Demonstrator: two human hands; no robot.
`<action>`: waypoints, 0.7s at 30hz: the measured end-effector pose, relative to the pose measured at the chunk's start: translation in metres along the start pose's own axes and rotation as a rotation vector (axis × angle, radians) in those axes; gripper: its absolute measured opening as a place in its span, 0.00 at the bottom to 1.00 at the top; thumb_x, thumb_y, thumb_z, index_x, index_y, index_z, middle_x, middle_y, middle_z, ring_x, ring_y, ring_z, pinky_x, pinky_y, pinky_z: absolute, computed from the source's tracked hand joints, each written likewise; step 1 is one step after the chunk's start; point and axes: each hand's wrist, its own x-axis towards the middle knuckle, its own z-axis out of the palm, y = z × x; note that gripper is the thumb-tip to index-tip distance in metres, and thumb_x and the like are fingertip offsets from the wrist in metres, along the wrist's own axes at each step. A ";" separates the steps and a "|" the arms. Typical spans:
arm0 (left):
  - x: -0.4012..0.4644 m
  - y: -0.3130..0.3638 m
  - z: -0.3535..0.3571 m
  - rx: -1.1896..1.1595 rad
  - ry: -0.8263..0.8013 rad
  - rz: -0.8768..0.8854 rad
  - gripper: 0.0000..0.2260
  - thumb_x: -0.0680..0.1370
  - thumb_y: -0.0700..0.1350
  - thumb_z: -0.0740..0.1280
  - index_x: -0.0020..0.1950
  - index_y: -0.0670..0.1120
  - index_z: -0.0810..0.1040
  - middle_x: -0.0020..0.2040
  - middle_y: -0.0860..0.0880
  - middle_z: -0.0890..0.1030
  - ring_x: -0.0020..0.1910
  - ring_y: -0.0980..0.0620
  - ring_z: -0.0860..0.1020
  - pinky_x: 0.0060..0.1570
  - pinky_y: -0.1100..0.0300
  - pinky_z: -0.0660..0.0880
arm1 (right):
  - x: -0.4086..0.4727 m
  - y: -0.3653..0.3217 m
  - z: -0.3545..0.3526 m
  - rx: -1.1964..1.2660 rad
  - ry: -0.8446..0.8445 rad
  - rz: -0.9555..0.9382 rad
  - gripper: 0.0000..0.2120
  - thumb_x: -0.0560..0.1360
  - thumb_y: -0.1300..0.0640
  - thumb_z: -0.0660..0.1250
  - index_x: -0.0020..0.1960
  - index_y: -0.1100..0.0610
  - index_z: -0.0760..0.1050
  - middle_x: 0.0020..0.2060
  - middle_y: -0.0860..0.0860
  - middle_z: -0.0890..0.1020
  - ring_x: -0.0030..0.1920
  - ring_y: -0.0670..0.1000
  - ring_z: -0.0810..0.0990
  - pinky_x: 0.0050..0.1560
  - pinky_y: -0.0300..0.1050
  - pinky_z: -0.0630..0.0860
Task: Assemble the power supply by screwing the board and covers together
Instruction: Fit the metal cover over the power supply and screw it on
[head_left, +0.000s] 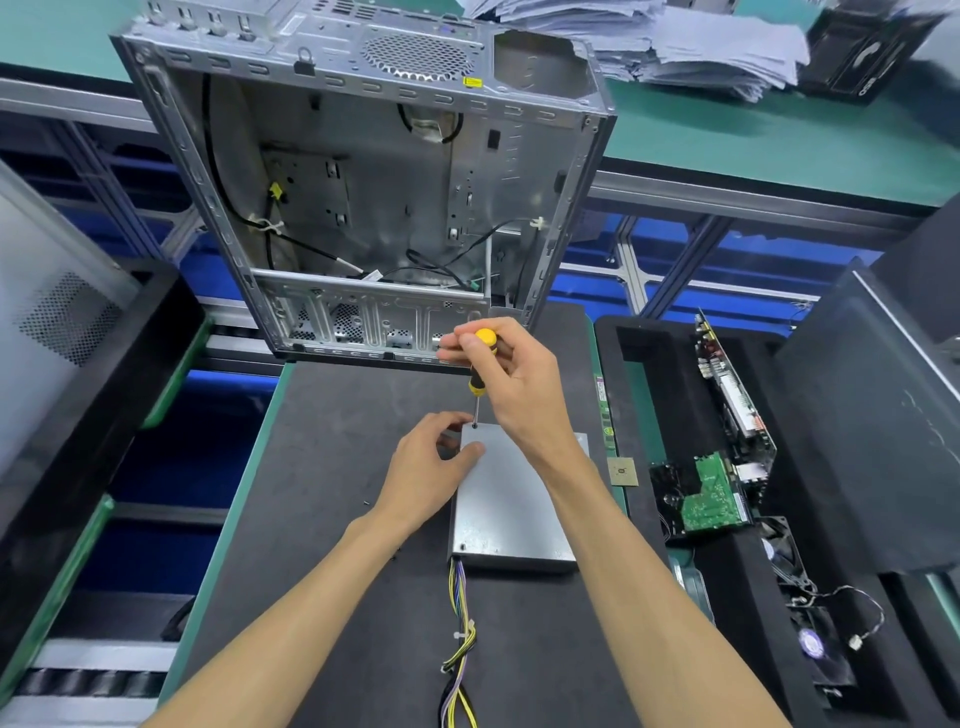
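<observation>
My power supply (511, 499) is a flat gray metal box, lying on the dark mat (322, 467) in front of me. A bunch of yellow, purple and black wires (460, 639) comes out of its near end and runs back toward me. My left hand (431, 467) rests on the far left corner of the power supply, thumb lying on the top cover and fingers curled around the edge. My right hand (511, 379) is just above that same corner. Its fingers pinch the yellow and black screwdriver (480, 364), which stands almost straight up. The tip touches a screw spot at the far left corner of the cover. To the right of the power supply sits a small square chip (622, 471), and past that a black tray (654, 364) with green circuit boards (714, 501). Beyond the power supply stands an open computer case (363, 197), tipped up so I see inside. Behind the case lie stacks of paper (701, 47).
</observation>
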 end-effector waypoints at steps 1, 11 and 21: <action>0.000 0.000 0.000 0.001 -0.001 0.001 0.15 0.77 0.49 0.73 0.63 0.52 0.79 0.54 0.56 0.81 0.53 0.57 0.79 0.58 0.54 0.77 | 0.000 0.000 -0.001 -0.033 -0.001 -0.010 0.06 0.82 0.58 0.66 0.55 0.60 0.80 0.47 0.51 0.87 0.51 0.50 0.87 0.56 0.54 0.83; 0.001 0.000 -0.001 -0.018 -0.015 -0.002 0.14 0.77 0.49 0.73 0.62 0.53 0.79 0.53 0.55 0.80 0.53 0.56 0.78 0.58 0.54 0.77 | 0.013 -0.025 -0.023 -0.703 -0.366 0.041 0.12 0.84 0.44 0.51 0.52 0.49 0.69 0.45 0.50 0.78 0.47 0.51 0.78 0.47 0.55 0.76; 0.002 0.001 -0.002 0.006 -0.018 -0.008 0.14 0.77 0.50 0.73 0.62 0.53 0.79 0.53 0.54 0.80 0.53 0.55 0.78 0.58 0.52 0.77 | 0.009 -0.012 -0.025 -0.512 -0.413 -0.076 0.13 0.85 0.50 0.62 0.68 0.45 0.73 0.46 0.56 0.85 0.42 0.63 0.83 0.46 0.62 0.82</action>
